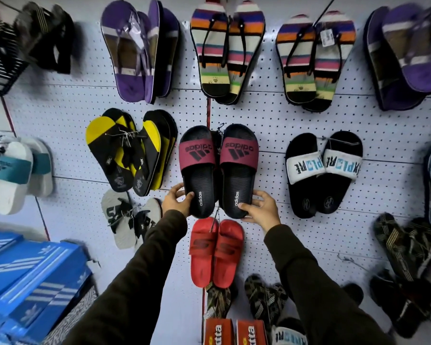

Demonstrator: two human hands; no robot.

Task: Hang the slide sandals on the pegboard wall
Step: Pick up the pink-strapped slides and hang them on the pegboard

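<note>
A pair of black slide sandals with maroon logo straps sits toes-up against the white pegboard wall [271,113], in the middle of the view. My left hand [177,201] grips the heel of the left slide [198,170]. My right hand [261,207] grips the heel of the right slide [238,170]. A tag string joins the pair at the top, near a peg; whether it rests on the peg is hidden.
Other pairs hang all around: red slides [215,252] just below, black-and-white slides [324,173] to the right, yellow-black flip-flops [130,150] to the left, striped flip-flops [225,51] above. Blue shoe boxes [33,277] are stacked at lower left.
</note>
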